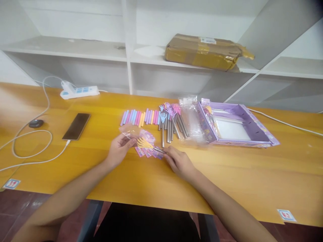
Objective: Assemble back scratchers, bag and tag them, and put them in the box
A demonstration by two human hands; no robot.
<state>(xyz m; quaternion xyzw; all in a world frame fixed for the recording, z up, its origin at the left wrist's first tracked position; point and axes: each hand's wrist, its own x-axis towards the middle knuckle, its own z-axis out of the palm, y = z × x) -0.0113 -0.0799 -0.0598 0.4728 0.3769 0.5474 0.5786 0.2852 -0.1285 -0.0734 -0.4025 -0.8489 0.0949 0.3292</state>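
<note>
My left hand pinches a clear plastic bag at its edge. My right hand grips the metal rod of a back scratcher with a yellow hand-shaped head. That head points left, close to the bag and my left fingertips; whether it is inside the bag I cannot tell. Beneath it lie several small printed cards, partly covered. Just behind are more back scratchers with blue, pink and purple heads, lying in a bunch. Beside them is a row of coloured tubes in pink, blue, purple and yellow.
A stack of clear bags lies against an open purple box with a few scratchers inside. To the left are a phone on a white cable, a black earbud case and a power strip. A taped carton sits on the shelf.
</note>
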